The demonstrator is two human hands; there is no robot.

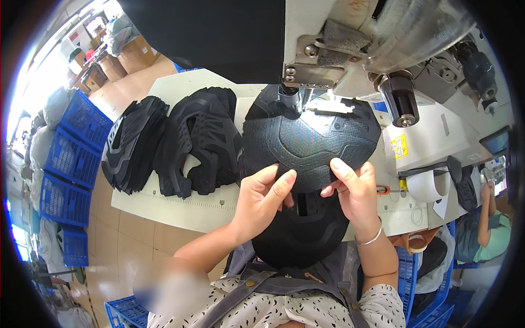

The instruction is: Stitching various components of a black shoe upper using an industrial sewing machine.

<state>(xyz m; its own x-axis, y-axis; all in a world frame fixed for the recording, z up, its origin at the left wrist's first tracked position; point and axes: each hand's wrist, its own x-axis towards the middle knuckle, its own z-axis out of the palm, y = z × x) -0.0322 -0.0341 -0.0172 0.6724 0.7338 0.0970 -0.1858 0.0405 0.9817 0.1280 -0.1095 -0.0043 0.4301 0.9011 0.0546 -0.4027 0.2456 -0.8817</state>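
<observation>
On my feed, the left grip [261, 195] and right grip [355, 188] pinch the near edge of a black textured-fabric shoe upper [306, 143], likely steadying it beneath the pale metal machine head [313, 52]; stacked black uppers [205, 134] lie leftward on the white worktop [175, 208], probably for reach.

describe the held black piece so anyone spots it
Find the pale machine up top. Below it, the left hand and right hand pinch the near edge of a black textured piece. Unlike the stacks at left, it is held and catches a bright glare.
</observation>
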